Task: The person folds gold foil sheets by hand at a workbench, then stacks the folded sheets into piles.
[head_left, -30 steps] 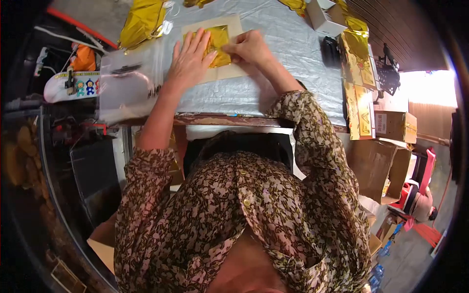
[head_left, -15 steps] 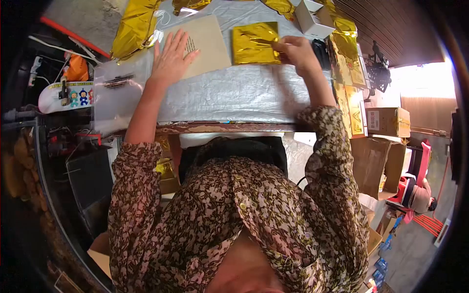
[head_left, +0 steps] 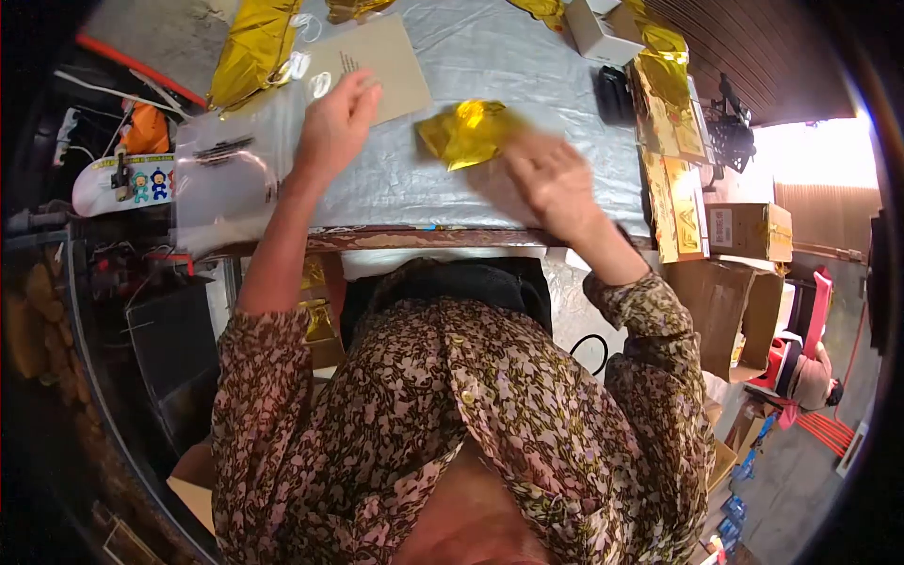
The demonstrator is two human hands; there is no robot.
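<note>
Foil point(head_left: 468, 132), lying flat beyond the card point(head_left: 386, 56) half a second ago, now sits crumpled mid-table point(head_left: 424, 193) beside the blurred right hand point(head_left: 556, 184), whose grip cannot be told. Left hand point(head_left: 331, 122) curls on the card's near corner, pinching or not unclear. Bare cover lies between the hands; gold packs point(head_left: 673, 122) crowd the right edge.

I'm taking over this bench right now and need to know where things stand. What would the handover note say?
Left hand: on the near-left corner of the tan card, fingers bent; grip unclear.
Right hand: blurred, pinching the gold foil piece, which is lifted off the silver table cover, beside the card.
Done: this foil piece looks folded and is off the card.
Left: larger gold foil sheets lie at the table's far-left edge, none on the card yet.
</note>
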